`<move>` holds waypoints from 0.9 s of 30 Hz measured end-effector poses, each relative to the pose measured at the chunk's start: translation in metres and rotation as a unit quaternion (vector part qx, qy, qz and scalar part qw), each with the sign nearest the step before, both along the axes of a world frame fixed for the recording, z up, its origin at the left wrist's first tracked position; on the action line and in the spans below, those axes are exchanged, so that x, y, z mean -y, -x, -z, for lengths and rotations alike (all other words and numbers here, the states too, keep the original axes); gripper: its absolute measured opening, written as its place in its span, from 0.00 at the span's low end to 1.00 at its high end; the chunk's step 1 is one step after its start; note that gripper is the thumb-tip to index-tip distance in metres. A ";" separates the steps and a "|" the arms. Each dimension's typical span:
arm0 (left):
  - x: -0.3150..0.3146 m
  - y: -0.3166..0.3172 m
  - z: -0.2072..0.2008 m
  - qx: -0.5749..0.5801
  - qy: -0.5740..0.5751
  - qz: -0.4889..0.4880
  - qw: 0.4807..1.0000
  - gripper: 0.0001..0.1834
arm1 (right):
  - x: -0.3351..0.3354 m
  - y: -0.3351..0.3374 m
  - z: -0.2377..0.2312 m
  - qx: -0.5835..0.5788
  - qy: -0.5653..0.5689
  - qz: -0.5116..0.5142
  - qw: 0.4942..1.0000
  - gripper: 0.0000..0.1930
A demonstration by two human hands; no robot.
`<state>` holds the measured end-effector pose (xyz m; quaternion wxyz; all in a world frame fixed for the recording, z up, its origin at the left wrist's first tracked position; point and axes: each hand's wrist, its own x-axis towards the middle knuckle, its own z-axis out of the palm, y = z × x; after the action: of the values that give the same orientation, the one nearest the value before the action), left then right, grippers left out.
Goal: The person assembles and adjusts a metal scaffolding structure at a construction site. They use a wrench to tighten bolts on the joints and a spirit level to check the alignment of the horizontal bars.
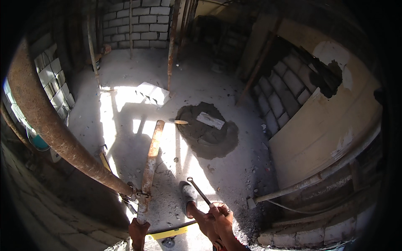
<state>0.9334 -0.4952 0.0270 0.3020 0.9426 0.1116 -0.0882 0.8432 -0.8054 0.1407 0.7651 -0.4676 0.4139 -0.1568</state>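
Observation:
My left hand (139,232) is wrapped round the lower end of a short rusty pipe (151,154), which points away from me across the floor. A scaffold clamp (137,193) joins that pipe to a long, thick rusty pipe (54,129) rising to the upper left. In my right hand (220,213) is a metal spanner (199,191). Its ring end points away and to the left, apart from the pipe and clamp; my fingers hide its other end. A yellow spirit level (173,232) lies between my arms.
Wet grey mortar (205,144) is heaped on the floor ahead, with a pale slab-like piece (210,120) on it and a wooden handle (181,121) at its edge. A white block (153,94) lies beyond. Upright props (171,54) stand farther back. A pale panel (326,125) leans right.

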 end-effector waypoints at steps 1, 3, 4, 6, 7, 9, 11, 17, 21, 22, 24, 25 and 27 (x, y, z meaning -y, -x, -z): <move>0.001 -0.001 -0.002 0.001 -0.007 0.004 1.000 0.23 | -0.008 0.010 -0.011 0.020 -0.008 -0.050 0.999 0.14; 0.001 -0.002 -0.006 -0.001 0.006 0.011 1.000 0.23 | -0.021 0.019 -0.016 0.026 -0.040 -0.161 0.986 0.18; 0.001 -0.002 -0.008 -0.016 0.015 0.004 1.000 0.23 | -0.025 0.015 -0.009 0.018 -0.021 -0.212 0.977 0.21; 0.000 -0.001 -0.007 -0.017 0.010 0.003 1.000 0.23 | -0.039 -0.001 0.018 0.117 0.008 -0.137 0.984 0.18; 0.000 -0.001 -0.007 -0.019 0.011 0.006 1.000 0.23 | -0.044 -0.010 0.034 0.069 0.078 -0.137 0.985 0.16; 0.000 0.001 -0.005 -0.023 0.000 0.004 1.000 0.23 | -0.057 -0.030 0.069 -0.024 0.153 -0.224 0.962 0.15; -0.001 0.001 -0.004 -0.029 0.030 -0.004 0.999 0.24 | -0.092 -0.037 0.099 -0.107 0.094 -0.269 0.953 0.15; 0.000 0.000 -0.010 -0.024 0.031 0.008 0.999 0.25 | -0.172 -0.042 0.160 -0.054 0.094 -0.298 0.948 0.23; 0.003 -0.002 -0.015 -0.043 0.021 -0.006 0.999 0.26 | -0.197 -0.066 0.195 0.051 -0.082 -0.193 0.976 0.24; 0.003 -0.002 -0.016 -0.053 0.025 -0.008 0.998 0.26 | -0.200 -0.069 0.203 0.052 -0.053 -0.203 0.976 0.25; 0.003 -0.002 -0.016 -0.058 0.037 -0.004 0.998 0.26 | -0.200 -0.077 0.215 0.053 0.031 -0.215 0.975 0.26; 0.003 -0.003 -0.016 -0.058 0.039 -0.005 0.998 0.26 | -0.198 -0.079 0.220 0.055 0.086 -0.217 0.971 0.28; 0.002 -0.002 -0.015 -0.049 0.048 -0.003 0.998 0.26 | -0.191 -0.088 0.228 0.040 0.151 -0.220 0.963 0.30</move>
<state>0.9357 -0.4977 0.0424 0.3411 0.9213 0.1252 -0.1389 0.9310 -0.6142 -0.0870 0.7172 -0.6507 0.2410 -0.0641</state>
